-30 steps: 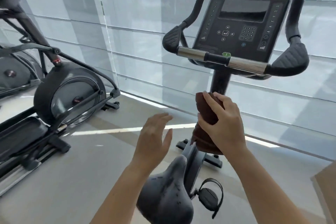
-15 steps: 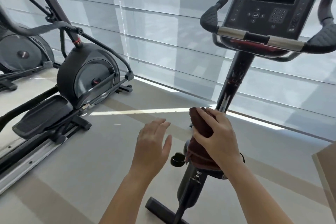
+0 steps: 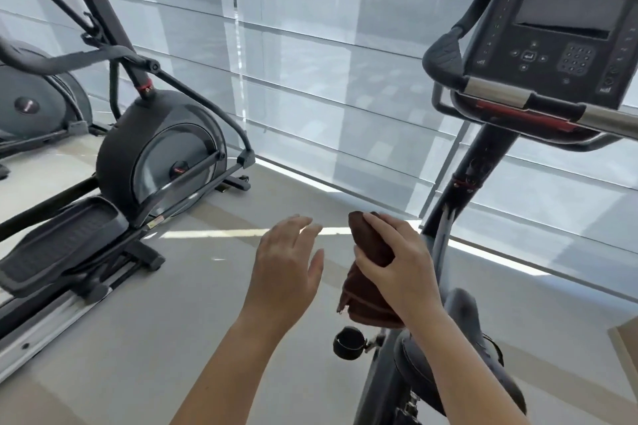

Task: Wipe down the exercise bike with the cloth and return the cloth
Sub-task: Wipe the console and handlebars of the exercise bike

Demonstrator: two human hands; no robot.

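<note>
I look down on the exercise bike (image 3: 483,162) at the right of the head view, much of it cut off. Its console (image 3: 559,38) runs past the right edge, so only the left handlebar grip (image 3: 445,55) shows, and the base drops below the bottom edge. A grey shape (image 3: 462,317) behind my right forearm is too blurred for me to name. A small black knob (image 3: 348,343) sticks out from the lower frame.

My right hand (image 3: 404,276) grips a bunched brown cloth (image 3: 360,297), fingers and thumb curled round its middle. The top of the cloth pokes up past my fingertips and a folded end hangs below my palm, just above the knob. The cloth sits just left of the bike's upright post. My hand covers the side facing the frame, so I cannot tell whether cloth and bike are touching.

My left hand (image 3: 283,276) hovers near the cloth on its left, apart from it, fingers straight and loosely spread, holding nothing.

To the left an elliptical trainer (image 3: 158,162) stands on the pale floor (image 3: 172,338), its upper arms cut by the top edge. A second machine (image 3: 31,103) is half out of frame beyond it. Translucent blinds (image 3: 345,62) fill the background.
</note>
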